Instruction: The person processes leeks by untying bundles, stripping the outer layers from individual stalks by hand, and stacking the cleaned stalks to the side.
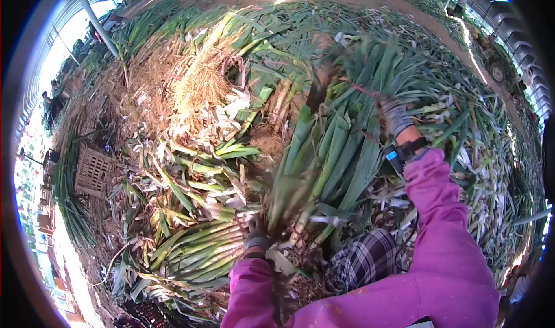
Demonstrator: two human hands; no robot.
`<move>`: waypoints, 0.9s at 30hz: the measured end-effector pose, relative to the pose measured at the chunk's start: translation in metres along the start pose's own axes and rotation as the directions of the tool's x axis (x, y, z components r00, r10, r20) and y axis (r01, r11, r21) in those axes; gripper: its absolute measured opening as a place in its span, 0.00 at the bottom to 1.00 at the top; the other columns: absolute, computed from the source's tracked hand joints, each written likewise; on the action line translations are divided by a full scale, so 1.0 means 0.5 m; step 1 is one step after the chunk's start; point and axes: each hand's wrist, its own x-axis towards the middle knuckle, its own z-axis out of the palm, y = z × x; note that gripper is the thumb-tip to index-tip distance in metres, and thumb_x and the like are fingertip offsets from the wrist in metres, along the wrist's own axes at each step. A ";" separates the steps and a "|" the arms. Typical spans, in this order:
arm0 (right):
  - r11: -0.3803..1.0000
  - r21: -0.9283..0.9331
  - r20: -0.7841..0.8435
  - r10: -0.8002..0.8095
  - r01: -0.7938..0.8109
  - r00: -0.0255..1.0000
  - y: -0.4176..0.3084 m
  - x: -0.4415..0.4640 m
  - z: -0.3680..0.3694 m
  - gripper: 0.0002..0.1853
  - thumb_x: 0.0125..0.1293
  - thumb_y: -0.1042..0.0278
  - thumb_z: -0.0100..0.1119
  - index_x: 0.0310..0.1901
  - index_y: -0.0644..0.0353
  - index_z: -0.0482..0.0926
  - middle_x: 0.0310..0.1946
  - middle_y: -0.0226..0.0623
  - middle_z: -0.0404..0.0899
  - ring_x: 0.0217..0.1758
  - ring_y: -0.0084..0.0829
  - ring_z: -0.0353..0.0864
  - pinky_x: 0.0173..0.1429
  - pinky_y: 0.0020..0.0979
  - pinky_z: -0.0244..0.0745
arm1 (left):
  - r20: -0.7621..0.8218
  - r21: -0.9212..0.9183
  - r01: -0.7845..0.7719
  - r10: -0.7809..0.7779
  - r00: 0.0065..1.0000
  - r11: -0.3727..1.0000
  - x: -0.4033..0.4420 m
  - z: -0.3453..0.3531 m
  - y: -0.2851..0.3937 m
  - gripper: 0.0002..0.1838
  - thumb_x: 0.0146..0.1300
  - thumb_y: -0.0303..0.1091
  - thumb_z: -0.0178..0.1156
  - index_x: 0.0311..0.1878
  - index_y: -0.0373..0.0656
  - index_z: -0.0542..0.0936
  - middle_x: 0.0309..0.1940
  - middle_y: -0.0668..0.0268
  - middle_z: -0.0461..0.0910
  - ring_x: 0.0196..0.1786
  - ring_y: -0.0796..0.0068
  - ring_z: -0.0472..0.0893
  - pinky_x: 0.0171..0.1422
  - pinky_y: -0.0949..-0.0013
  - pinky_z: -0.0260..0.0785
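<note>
- Magenta long-sleeved top [370, 302]: nearest the camera, spanning the lower edge of the view. Both sleeves lead forward to the hands.
- Right hand [395, 116], in a grey glove: extended to the upper, leafy part of the leeks, beside a thin red strip [363, 89]. Fingers appear curled near the end of the strip; blur prevents confirming a grip. This position probably gives control of the leaf end.
- Black wristband with a blue-lit module [395, 155]: worn at the right wrist, clear of the palm.
- Left hand [257, 240], in a grey glove: low, near the pale root ends of the leeks. Whether its fingers are spread or closed cannot be told. Its placement suggests steadying or handling at the base.
- Bundle of long green leeks with pale bases [335, 154]: located between the hands, leaves pointing away from the person, bases toward the body. This orientation presumably keeps both ends within reach.
- Row of pale-green leek stalks [202, 251]: lying side by side, left of the left hand, apparently aligned for easy pickup.
- Dark-and-white checked cloth [363, 260]: below the bundle, close to the body.
- Beige slatted crate [93, 170]: well apart, far left, amid loose plant debris.
</note>
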 end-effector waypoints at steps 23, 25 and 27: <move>0.250 -0.957 -0.245 -0.968 0.145 0.055 -0.511 -1.201 -0.485 0.06 0.67 0.64 0.41 0.38 0.52 0.68 0.32 0.31 0.74 0.33 0.24 0.73 0.46 0.30 0.65 | -0.150 -0.669 -0.262 0.219 0.964 0.695 -0.506 0.345 0.342 0.12 0.56 0.34 0.57 0.43 0.41 0.77 0.31 0.65 0.78 0.32 0.68 0.77 0.36 0.66 0.69; 0.321 -0.868 -0.345 -0.939 0.380 0.004 -0.503 -1.257 -0.518 0.05 0.66 0.63 0.41 0.35 0.52 0.66 0.29 0.29 0.72 0.30 0.22 0.70 0.42 0.28 0.62 | -0.153 -0.687 -0.265 0.222 0.963 0.677 -0.540 0.359 0.338 0.11 0.56 0.33 0.57 0.43 0.41 0.77 0.31 0.65 0.78 0.33 0.68 0.77 0.36 0.66 0.69; 0.323 -0.700 -0.431 -0.902 0.637 -0.015 -0.501 -1.304 -0.551 0.06 0.66 0.63 0.41 0.32 0.51 0.64 0.27 0.28 0.69 0.28 0.21 0.67 0.38 0.26 0.59 | -0.162 -0.703 -0.267 0.218 0.962 0.659 -0.563 0.367 0.344 0.11 0.57 0.33 0.57 0.43 0.41 0.77 0.31 0.65 0.78 0.33 0.68 0.77 0.37 0.66 0.69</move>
